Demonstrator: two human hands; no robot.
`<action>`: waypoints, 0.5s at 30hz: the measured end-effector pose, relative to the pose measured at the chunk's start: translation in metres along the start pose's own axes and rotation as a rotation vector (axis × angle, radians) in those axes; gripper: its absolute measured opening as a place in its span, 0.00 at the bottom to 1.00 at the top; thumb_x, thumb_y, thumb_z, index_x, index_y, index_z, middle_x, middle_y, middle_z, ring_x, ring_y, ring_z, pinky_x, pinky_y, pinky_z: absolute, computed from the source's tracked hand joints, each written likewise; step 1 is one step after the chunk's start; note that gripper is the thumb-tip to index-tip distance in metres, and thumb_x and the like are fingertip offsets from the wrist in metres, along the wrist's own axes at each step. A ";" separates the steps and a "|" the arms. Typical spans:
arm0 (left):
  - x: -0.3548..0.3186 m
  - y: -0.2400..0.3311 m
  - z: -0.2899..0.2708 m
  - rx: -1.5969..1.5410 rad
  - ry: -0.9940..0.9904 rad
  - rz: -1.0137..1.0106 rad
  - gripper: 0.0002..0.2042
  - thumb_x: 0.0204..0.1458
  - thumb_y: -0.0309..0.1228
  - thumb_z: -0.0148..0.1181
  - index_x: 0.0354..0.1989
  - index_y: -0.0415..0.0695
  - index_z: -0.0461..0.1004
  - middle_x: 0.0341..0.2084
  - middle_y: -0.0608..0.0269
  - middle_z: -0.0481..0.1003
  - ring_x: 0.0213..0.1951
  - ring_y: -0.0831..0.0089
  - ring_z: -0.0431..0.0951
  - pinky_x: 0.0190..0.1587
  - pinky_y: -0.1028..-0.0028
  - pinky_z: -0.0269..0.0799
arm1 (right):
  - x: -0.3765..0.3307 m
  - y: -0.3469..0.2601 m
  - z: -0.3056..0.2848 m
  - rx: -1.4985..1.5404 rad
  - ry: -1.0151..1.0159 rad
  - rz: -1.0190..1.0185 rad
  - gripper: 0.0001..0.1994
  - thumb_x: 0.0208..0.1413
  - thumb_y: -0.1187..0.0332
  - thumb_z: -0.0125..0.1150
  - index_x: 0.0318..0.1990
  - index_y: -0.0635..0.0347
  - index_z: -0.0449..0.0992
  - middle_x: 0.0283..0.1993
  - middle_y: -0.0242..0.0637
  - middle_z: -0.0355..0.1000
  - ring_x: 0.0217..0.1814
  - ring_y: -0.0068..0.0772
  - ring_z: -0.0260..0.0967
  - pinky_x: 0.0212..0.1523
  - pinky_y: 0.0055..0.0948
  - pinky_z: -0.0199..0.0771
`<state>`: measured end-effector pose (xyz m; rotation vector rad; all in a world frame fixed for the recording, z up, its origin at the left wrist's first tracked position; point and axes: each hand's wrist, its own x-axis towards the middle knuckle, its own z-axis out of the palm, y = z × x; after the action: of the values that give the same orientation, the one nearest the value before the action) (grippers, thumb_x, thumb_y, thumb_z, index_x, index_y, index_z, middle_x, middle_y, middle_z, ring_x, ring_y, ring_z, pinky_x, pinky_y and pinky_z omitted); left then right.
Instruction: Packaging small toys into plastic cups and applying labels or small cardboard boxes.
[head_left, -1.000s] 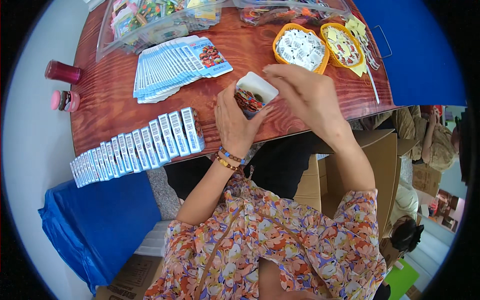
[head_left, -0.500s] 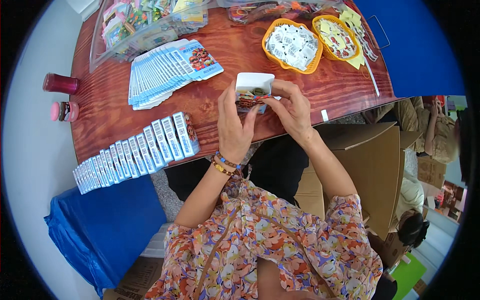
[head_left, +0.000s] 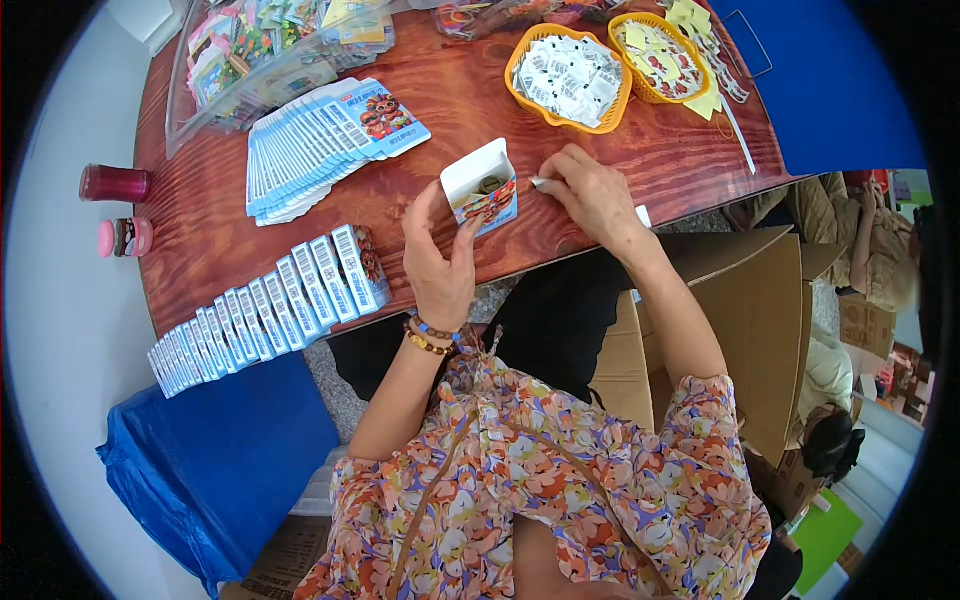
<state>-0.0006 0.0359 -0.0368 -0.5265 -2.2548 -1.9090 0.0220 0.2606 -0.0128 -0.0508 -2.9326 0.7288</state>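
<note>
I sit at a reddish-brown wooden bench [head_left: 560, 150] whose grain runs across in front of me, its near edge just over my lap. My left hand [head_left: 440, 255] has its grip closed around a small open carton [head_left: 482, 186], white inside with a colourful printed front, held tilted just above the bench with its mouth turned up and something dark lying inside. My right hand [head_left: 590, 190] is beside the carton's right side, its grip pinched on a small pale piece [head_left: 537, 183] at the fingertips (too small for me to say what it is). To my left a row of finished blue-and-white cartons [head_left: 265, 310] stands along the bench edge, leaning one on the next, and beyond it lies a fan of flat carton blanks [head_left: 320, 140]. Further back is a clear plastic tray [head_left: 250, 60] of mixed coloured packets. At the far right sit two orange baskets, one with white sachets [head_left: 568, 75] and one with yellow-and-red pieces [head_left: 665, 55]. A dark red jar [head_left: 115, 183] and a pink-capped pot [head_left: 125, 237] stand on the pale surface at the bench's left end. Blue sheeting [head_left: 215, 460] hangs below on my left, open cardboard boxes [head_left: 740, 310] stand at my right knee, and another person [head_left: 875, 230] sits off to the right.
</note>
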 end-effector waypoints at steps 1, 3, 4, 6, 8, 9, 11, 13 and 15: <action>-0.002 0.000 0.002 -0.078 0.017 0.004 0.27 0.54 0.17 0.63 0.63 0.37 0.63 0.53 0.48 0.71 0.54 0.58 0.77 0.53 0.66 0.76 | 0.000 0.001 0.002 -0.015 0.006 -0.017 0.08 0.56 0.67 0.65 0.42 0.56 0.77 0.37 0.36 0.70 0.40 0.43 0.75 0.39 0.42 0.75; -0.003 -0.006 0.002 -0.156 0.037 0.013 0.28 0.55 0.17 0.63 0.63 0.37 0.61 0.54 0.47 0.71 0.53 0.57 0.77 0.53 0.65 0.76 | 0.000 0.000 0.001 0.012 0.017 -0.036 0.07 0.56 0.69 0.66 0.41 0.56 0.77 0.37 0.36 0.71 0.40 0.42 0.75 0.38 0.40 0.75; -0.005 -0.011 -0.001 -0.054 0.020 0.065 0.27 0.55 0.18 0.64 0.63 0.37 0.61 0.53 0.47 0.71 0.53 0.56 0.77 0.54 0.65 0.76 | -0.001 -0.001 0.000 0.039 0.026 -0.052 0.07 0.55 0.71 0.66 0.41 0.57 0.77 0.38 0.36 0.71 0.39 0.40 0.75 0.38 0.38 0.75; -0.004 -0.011 -0.002 0.048 0.006 0.115 0.27 0.55 0.18 0.64 0.62 0.37 0.61 0.53 0.47 0.70 0.53 0.56 0.78 0.54 0.64 0.76 | -0.007 -0.006 -0.013 0.269 0.069 -0.041 0.07 0.55 0.73 0.66 0.41 0.59 0.78 0.38 0.37 0.72 0.38 0.37 0.74 0.38 0.35 0.75; -0.005 -0.007 0.000 0.018 -0.003 0.115 0.25 0.55 0.19 0.65 0.60 0.37 0.62 0.52 0.47 0.71 0.53 0.56 0.77 0.54 0.64 0.75 | -0.009 -0.021 -0.031 0.505 0.106 -0.029 0.07 0.54 0.76 0.67 0.41 0.61 0.79 0.38 0.37 0.72 0.38 0.35 0.74 0.38 0.32 0.74; -0.005 -0.006 -0.001 0.018 -0.004 0.113 0.25 0.55 0.19 0.65 0.60 0.37 0.62 0.52 0.47 0.71 0.53 0.56 0.77 0.54 0.64 0.75 | -0.006 -0.036 -0.042 0.516 0.181 -0.159 0.08 0.53 0.78 0.67 0.41 0.63 0.80 0.39 0.38 0.73 0.39 0.34 0.74 0.39 0.30 0.74; -0.001 -0.006 0.002 0.067 0.002 0.185 0.25 0.53 0.19 0.66 0.58 0.37 0.63 0.50 0.48 0.72 0.51 0.57 0.77 0.52 0.65 0.75 | 0.000 -0.053 -0.051 0.467 0.291 -0.370 0.10 0.51 0.81 0.67 0.42 0.64 0.81 0.40 0.38 0.75 0.41 0.33 0.75 0.41 0.27 0.75; -0.004 -0.008 0.001 0.010 -0.014 0.132 0.24 0.52 0.19 0.66 0.57 0.37 0.64 0.50 0.48 0.72 0.50 0.56 0.77 0.51 0.65 0.74 | 0.003 -0.058 -0.051 0.400 0.300 -0.380 0.11 0.51 0.82 0.68 0.42 0.63 0.81 0.40 0.37 0.76 0.41 0.33 0.75 0.40 0.27 0.75; -0.004 -0.012 -0.002 0.007 -0.021 0.061 0.22 0.50 0.18 0.68 0.53 0.37 0.67 0.48 0.48 0.73 0.48 0.55 0.76 0.52 0.63 0.72 | 0.008 -0.053 -0.055 0.318 0.354 -0.410 0.11 0.51 0.81 0.68 0.43 0.63 0.81 0.38 0.36 0.76 0.40 0.33 0.76 0.39 0.28 0.76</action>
<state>-0.0009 0.0315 -0.0487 -0.6106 -2.2304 -1.8748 0.0210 0.2396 0.0615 0.3936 -2.3542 0.9820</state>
